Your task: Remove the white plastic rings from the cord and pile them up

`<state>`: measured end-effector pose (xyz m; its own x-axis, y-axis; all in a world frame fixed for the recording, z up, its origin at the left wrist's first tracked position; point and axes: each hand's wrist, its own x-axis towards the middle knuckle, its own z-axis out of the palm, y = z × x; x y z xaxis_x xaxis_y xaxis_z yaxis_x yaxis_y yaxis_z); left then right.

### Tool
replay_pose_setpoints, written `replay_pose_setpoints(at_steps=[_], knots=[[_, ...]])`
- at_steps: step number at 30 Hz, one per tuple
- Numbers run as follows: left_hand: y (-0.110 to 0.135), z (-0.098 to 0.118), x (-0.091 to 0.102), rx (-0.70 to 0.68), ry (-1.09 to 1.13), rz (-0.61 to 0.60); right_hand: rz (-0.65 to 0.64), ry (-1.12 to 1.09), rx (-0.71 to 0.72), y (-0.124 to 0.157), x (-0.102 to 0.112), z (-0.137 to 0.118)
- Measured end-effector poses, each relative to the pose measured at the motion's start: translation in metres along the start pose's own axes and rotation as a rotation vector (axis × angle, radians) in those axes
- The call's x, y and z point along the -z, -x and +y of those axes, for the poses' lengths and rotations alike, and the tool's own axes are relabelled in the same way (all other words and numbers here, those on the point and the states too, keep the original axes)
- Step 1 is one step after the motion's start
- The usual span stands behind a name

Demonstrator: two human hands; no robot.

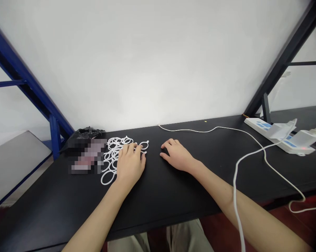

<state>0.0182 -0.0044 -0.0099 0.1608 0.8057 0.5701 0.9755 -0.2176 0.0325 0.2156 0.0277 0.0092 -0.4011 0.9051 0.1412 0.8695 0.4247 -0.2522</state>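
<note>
A loose heap of thin white rings [108, 177], each with a small knob on its rim, lies on the left part of the black table [158, 206]. My left hand [130, 162] rests palm down over the heap's right side, its fingers stretched out and touching some rings. Part of the heap is hidden beneath that hand. One ring [144, 145] sits just beyond my left fingertips. To the right, my right hand [177, 154] is on the tabletop, thumb apart from the lightly bent fingers, holding nothing.
A crumpled black plastic bag [86, 134] and a blurred-out item [88, 157] lie left of the rings. At the right, a white power strip [278, 136] holds plugged-in adapters. A white cable [235, 182] crosses over my right forearm. Behind the table stands a white panel [158, 63].
</note>
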Motion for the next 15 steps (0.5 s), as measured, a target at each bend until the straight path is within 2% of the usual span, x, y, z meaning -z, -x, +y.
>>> replay_pose_setpoints(at_steps=[3, 7, 15], knots=[[0.0004, -0.0021, 0.0006, 0.04, -0.107, -0.038, -0.01, -0.007, -0.009, 0.0005, 0.0013, -0.0005], [0.001, -0.0041, -0.0003, 0.024, -0.118, -0.078, -0.016, -0.014, -0.011, 0.0014, 0.0024, -0.0017], [-0.0002, -0.0098, 0.001, 0.013, 0.024, -0.013, 0.007, -0.06, -0.001, 0.0018, 0.0021, -0.0013]])
